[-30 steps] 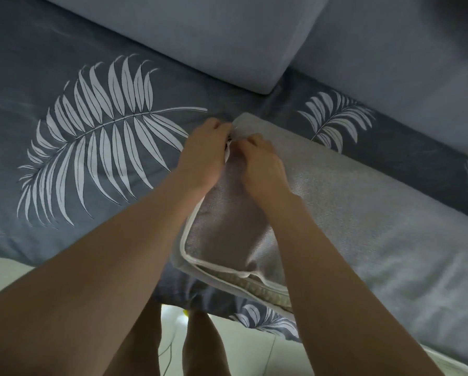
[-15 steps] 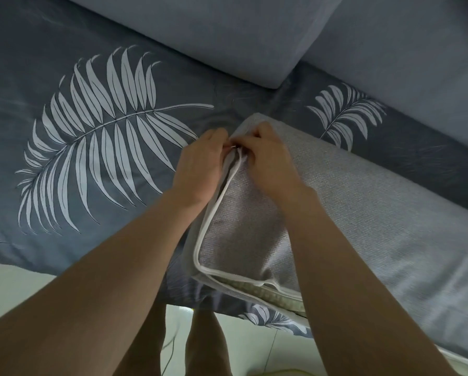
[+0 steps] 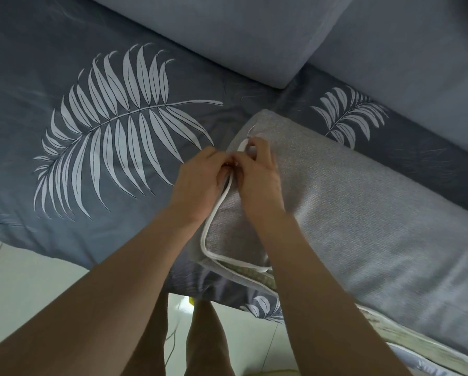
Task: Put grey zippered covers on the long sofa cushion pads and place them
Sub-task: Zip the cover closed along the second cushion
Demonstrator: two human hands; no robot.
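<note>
As my left hand (image 3: 200, 183) and right hand (image 3: 257, 177) pinch the cover (image 3: 349, 213) edge, a leafy sheet (image 3: 37, 131) lies beneath. Pale floor (image 3: 23, 272) shows at seven o'clock.

Fingers (image 3: 255, 147) on cover (image 3: 363, 213) piping (image 3: 213, 217) (white)

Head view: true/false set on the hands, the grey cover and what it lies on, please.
1. The left hand and right hand meet at the end of the grey cover, by its white piping. True.
2. The left hand lies flat on the leaf-print fabric, apart from the grey cover. False: it pinches the cover's edge beside the right hand.
3. The grey cover's near edge is fully closed. False: it gapes at the near corner, where the pale pad shows.
4. The grey cover lies on the leaf-print fabric. True.
</note>
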